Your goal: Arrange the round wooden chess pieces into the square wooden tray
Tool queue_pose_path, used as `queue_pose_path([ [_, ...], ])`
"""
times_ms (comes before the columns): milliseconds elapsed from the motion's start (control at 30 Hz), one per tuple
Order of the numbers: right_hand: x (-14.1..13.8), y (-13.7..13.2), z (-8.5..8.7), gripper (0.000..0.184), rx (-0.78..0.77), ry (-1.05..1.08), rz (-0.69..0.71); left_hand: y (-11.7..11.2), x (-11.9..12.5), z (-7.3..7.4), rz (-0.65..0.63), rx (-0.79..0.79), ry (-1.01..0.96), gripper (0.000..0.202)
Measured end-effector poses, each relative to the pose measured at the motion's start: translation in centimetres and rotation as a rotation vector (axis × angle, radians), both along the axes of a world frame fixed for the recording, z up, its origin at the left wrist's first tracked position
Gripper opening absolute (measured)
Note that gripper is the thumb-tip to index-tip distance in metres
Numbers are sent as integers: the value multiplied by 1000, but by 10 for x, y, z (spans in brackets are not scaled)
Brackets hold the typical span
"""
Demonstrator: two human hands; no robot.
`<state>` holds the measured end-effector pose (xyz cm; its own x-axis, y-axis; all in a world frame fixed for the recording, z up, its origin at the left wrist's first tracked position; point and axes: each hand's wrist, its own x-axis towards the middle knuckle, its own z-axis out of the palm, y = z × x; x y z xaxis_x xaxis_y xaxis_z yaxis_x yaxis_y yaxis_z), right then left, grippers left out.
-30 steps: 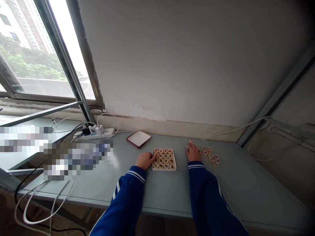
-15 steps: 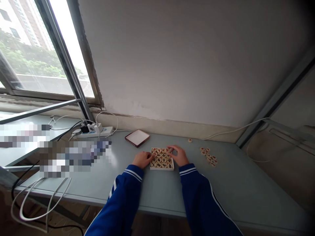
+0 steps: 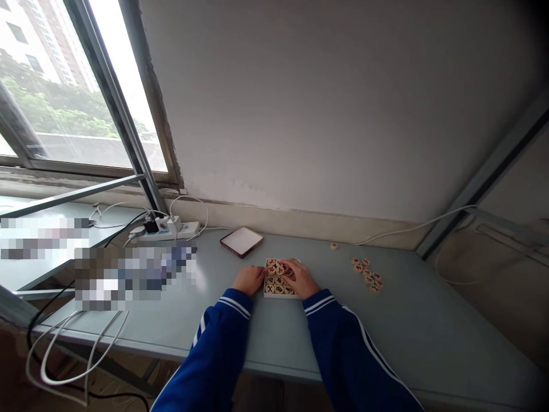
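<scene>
A shallow pale box (image 3: 274,293) of round wooden game pieces with black and red marks lies on the grey table (image 3: 283,332). My left hand (image 3: 250,280) rests closed against the box's left edge, its fingertips at the leftmost pieces. My right hand (image 3: 301,277) lies over the right half of the box with its fingers curled down onto the pieces; what is under them is hidden. Both arms wear blue sleeves with white stripes. Several loose pieces (image 3: 369,274) lie on the table to the right, and one single piece (image 3: 333,246) sits apart near the wall.
A red-edged box lid (image 3: 242,241) lies behind the box. A white power strip (image 3: 174,230) with plugs and cables sits by the window (image 3: 64,109) at the back left. White cables (image 3: 72,355) hang off the table's left front edge. A wall rises right behind the table.
My right hand came from the loose pieces at the right across to the box and now lies on its right half. My left hand stayed at the box's left edge.
</scene>
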<state>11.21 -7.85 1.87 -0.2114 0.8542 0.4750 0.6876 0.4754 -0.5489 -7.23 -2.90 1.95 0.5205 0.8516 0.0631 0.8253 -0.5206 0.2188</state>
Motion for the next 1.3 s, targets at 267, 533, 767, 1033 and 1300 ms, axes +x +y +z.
queue_pose_path([
  [267,1,-3,-1,7,68,-177,-158,-1,-3,2,-26,-19,8,40],
  [533,-2,-3,-4,8,101,-236,-178,-2,-1,4,-43,-16,-14,38],
  [767,62,8,-1,21,211,-298,-672,7,1,4,-54,-42,-87,37],
  [1033,151,41,-38,42,72,-314,-874,35,10,-5,-32,-18,-262,28],
  [1300,140,42,-33,16,19,-327,-729,40,20,0,32,-29,-255,29],
])
